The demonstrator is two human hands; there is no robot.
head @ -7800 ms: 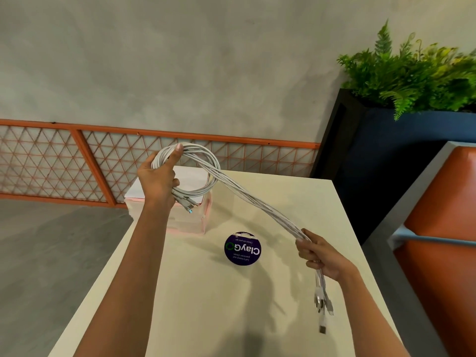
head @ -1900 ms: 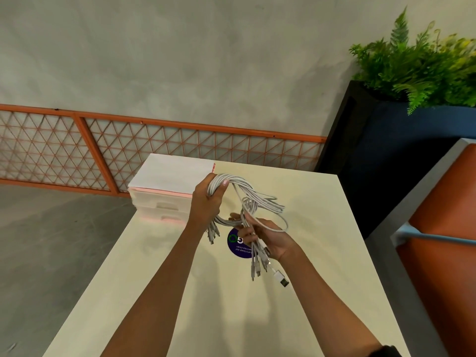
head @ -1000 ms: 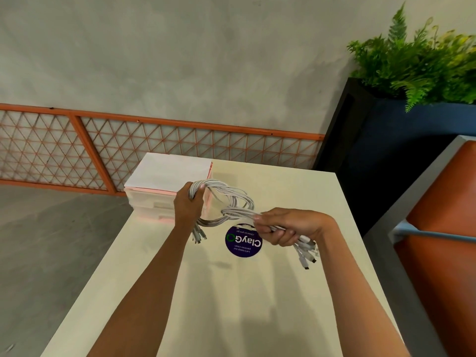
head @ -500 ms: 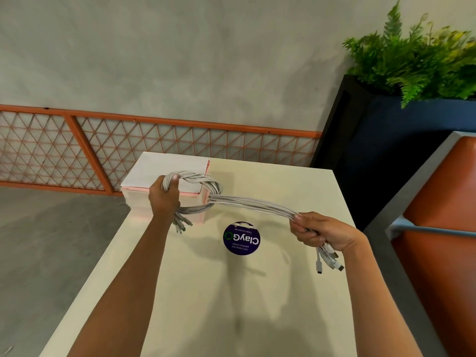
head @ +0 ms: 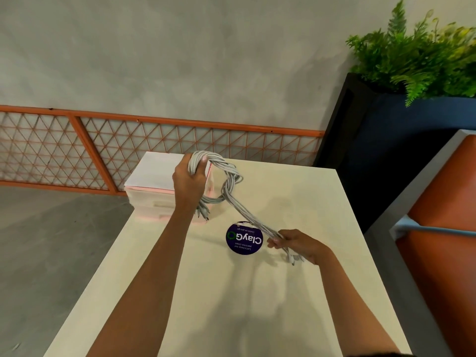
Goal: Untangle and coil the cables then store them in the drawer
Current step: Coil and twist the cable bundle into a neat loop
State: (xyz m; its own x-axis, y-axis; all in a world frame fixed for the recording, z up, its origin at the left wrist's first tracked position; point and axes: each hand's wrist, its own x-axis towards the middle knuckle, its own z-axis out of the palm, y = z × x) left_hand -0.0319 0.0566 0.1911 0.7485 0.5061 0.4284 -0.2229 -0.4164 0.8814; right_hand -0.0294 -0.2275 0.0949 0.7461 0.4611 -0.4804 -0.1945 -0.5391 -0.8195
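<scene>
Right hand (head: 296,244) lowered beside sticker (head: 243,240); cables (head: 231,184) span cream table (head: 283,305), concrete wall (head: 180,60) behind.

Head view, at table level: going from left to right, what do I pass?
Drawer unit → left hand → round purple sticker → right hand → dark planter. The cables run from one hand to the other, so they have no single place.

Bright, even diffuse light, soft shadows on table (head: 296,197) toward 6 o'clock, lattice rail (head: 180,121) bowed at 9 o'clock, cables (head: 233,181) slightly soft.
</scene>
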